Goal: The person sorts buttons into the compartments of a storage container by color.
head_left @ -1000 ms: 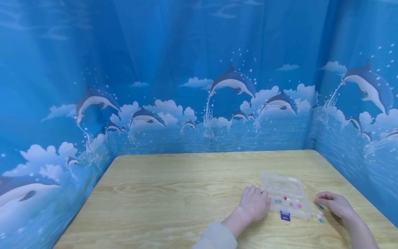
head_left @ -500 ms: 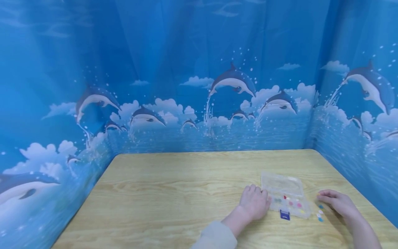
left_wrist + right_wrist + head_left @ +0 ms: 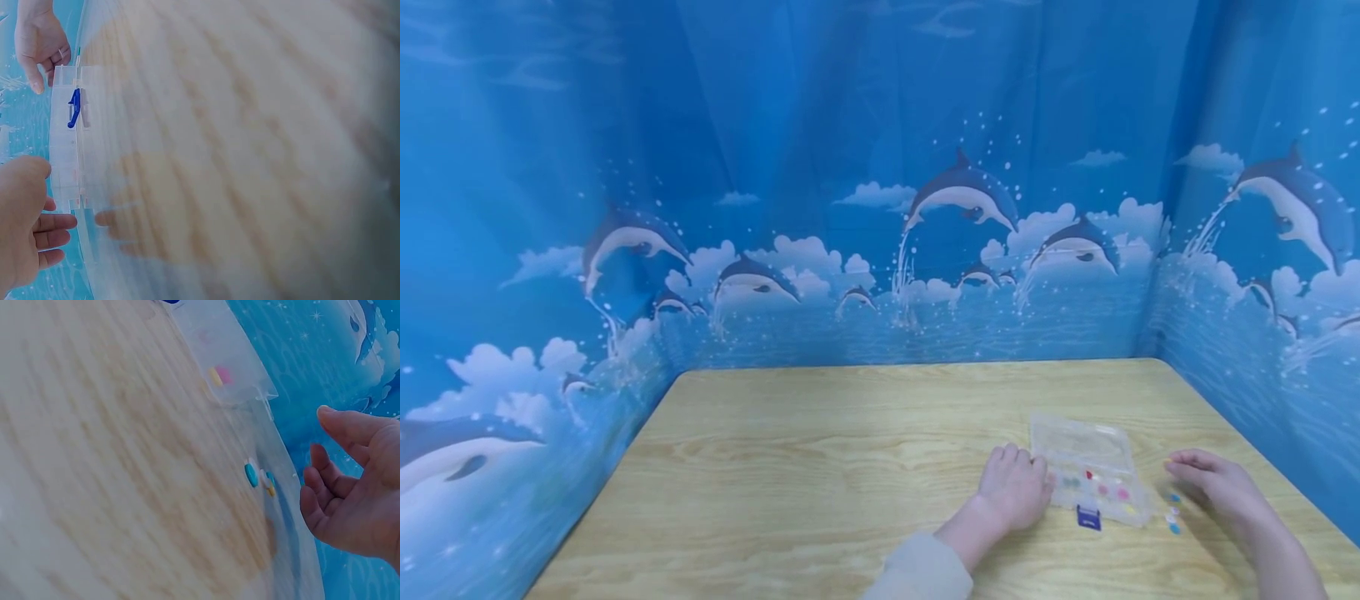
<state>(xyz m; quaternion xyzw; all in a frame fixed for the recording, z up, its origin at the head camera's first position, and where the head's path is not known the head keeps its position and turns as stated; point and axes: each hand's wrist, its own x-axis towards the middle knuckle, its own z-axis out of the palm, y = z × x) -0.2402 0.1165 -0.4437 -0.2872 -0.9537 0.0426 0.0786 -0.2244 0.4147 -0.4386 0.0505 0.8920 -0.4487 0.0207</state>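
Note:
A clear plastic box [image 3: 1138,500] with compartments lies with its lid [image 3: 1081,442] folded back; small red, pink, green and yellow pieces sit inside. My left hand [image 3: 1015,490] rests against its left end, with fairly straight fingers, as the left wrist view [image 3: 25,219] also shows. To the right of the box, my right hand [image 3: 1217,487] pinches a small yellow piece [image 3: 1167,462] between thumb and index finger. In the right wrist view that hand [image 3: 356,481] has its other fingers loosely curled, and the yellow piece is hidden.
Several small round blue and white pieces [image 3: 1173,514] lie on the table between the box and my right hand. A dark blue clasp [image 3: 1088,517] sticks out from the box's front edge. The wooden table [image 3: 820,467] meets a blue dolphin-print curtain [image 3: 820,192] at the back.
My right hand has shifted slightly back and away from the loose pieces, with the yellow piece at its fingertips, leaving more of the pieces visible. My left hand and the box look unchanged.

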